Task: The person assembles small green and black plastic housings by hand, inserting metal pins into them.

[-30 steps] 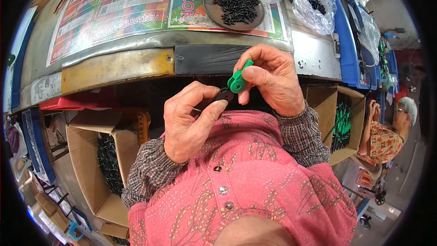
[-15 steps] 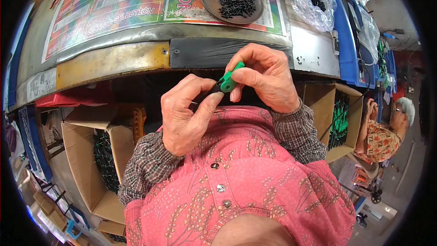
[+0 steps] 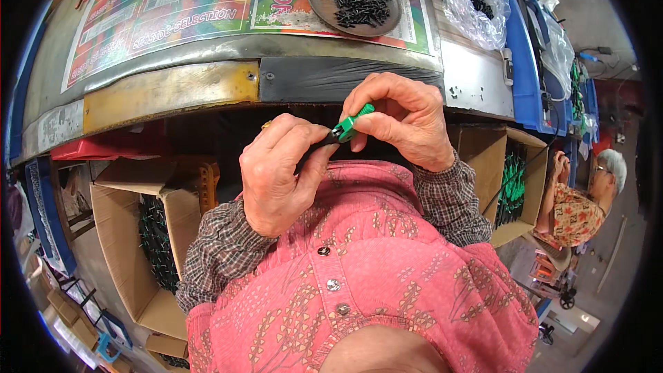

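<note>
We pinch a black part (image 3: 331,138) in our left hand (image 3: 278,174) and a green part (image 3: 351,123) in our right hand (image 3: 409,124) — the 2 parts touching.

Garment (image 3: 428,283) pink, covering the torso; button row (image 3: 333,284) down its front, taken as landmark. Three small round buttons: one dark and shiny, two paler, glinting, on a pink strip. Print (image 3: 284,304) on both sides of the row: clusters of small tan triangles, dark thin stems. Cloth puckered below the row, toward the neck. Left sleeve (image 3: 224,255), left of the row: dark-and-light small check, wrinkled. Right sleeve (image 3: 452,200), above and right of the row: same check, creased, reaching the wrist.
</note>
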Action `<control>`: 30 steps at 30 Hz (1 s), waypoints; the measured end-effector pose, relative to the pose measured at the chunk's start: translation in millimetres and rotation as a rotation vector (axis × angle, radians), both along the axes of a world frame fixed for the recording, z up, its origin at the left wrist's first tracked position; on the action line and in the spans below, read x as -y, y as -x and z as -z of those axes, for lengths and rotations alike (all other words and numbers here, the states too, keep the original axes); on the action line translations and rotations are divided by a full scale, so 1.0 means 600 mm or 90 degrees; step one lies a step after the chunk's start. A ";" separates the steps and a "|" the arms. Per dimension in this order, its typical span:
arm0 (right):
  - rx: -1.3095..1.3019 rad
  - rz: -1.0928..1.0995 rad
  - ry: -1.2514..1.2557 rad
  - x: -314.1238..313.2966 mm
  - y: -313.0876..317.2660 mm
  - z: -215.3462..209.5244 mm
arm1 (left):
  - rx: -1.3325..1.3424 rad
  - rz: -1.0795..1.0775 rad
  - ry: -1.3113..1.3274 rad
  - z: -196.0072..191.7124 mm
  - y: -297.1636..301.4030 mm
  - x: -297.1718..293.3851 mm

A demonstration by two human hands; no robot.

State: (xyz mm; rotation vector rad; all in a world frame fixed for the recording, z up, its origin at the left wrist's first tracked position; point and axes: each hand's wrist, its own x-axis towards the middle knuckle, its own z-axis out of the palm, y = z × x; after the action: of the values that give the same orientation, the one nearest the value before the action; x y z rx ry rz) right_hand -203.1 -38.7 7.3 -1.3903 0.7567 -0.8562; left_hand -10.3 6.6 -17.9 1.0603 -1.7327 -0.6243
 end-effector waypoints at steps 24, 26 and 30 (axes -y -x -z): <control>0.011 0.140 -0.083 -0.028 -0.030 0.018 | -0.466 0.167 -0.531 0.009 0.005 -0.013; 0.011 0.139 -0.084 -0.026 -0.030 0.022 | -0.458 0.162 -0.532 0.013 0.005 -0.011; 0.012 0.133 -0.097 -0.029 -0.032 0.025 | -0.422 0.152 -0.517 0.016 0.005 -0.014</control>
State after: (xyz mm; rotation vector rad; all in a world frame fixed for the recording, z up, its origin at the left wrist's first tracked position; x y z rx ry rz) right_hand -183.9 -21.6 -7.5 -1.1816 0.9450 -0.9508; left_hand -13.2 14.9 -27.8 0.9927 -1.0112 -1.7078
